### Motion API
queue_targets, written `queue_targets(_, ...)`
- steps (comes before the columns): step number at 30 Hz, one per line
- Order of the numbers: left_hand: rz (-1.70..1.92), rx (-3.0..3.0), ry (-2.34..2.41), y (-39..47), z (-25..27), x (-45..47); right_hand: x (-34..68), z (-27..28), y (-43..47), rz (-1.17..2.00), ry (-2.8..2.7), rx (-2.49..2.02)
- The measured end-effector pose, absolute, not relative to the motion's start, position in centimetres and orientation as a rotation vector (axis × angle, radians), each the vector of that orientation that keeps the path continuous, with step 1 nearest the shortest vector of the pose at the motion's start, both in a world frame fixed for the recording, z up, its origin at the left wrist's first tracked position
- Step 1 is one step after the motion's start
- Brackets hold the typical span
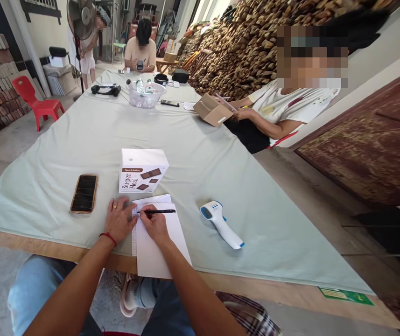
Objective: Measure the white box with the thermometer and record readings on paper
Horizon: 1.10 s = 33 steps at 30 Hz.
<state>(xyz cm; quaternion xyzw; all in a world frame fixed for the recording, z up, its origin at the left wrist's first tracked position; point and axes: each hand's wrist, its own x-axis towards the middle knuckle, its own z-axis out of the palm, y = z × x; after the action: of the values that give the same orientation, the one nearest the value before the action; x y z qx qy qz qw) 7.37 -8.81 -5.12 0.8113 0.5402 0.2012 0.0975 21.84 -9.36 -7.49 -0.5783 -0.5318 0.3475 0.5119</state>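
A black pen [161,211] is gripped in my right hand [155,226], its tip on the left part of the paper sheets [161,259] at the table's near edge. Small writing or a grid runs down the left strip of the paper. My left hand [118,217] lies with fingers spread, its fingertips at the paper's left edge. It wears a ring and a red bracelet [108,238]. Just beyond the paper stands a white box [143,170] printed "Super Meal". To the left lies a phone [84,193] in an orange-brown case, and to the right a white and blue infrared thermometer [221,224].
A light green cloth [91,126] covers the long table. Farther along it stands a clear basin [145,99] of bottles. At the right, a seated person handles a cardboard box [213,110]. Two other people are at the far end. A red chair [38,101] stands left.
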Motion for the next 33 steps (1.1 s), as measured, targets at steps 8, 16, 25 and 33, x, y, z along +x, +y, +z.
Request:
queue_targets(8, 0.601, 2.405, 1.601, -8.75, -5.26, 7.31, 21.94, -7.45, -9.35, 0.831, -1.271, -1.388)
queue_targets(16, 0.585, 2.408, 1.603, -8.77, -5.17, 7.28, 22.0, -7.49, -9.39, 0.831, -1.226, -1.406)
queue_targets(25, 0.622, 2.409, 1.599, -8.7, -5.42, 7.27, 21.83, -7.83, -9.32, 0.813, -1.227, -1.391)
queue_targets(33, 0.625, 2.402, 1.602, -8.65, -5.41, 7.26, 22.1, -7.95, -9.27, 0.812, -1.188, -1.419)
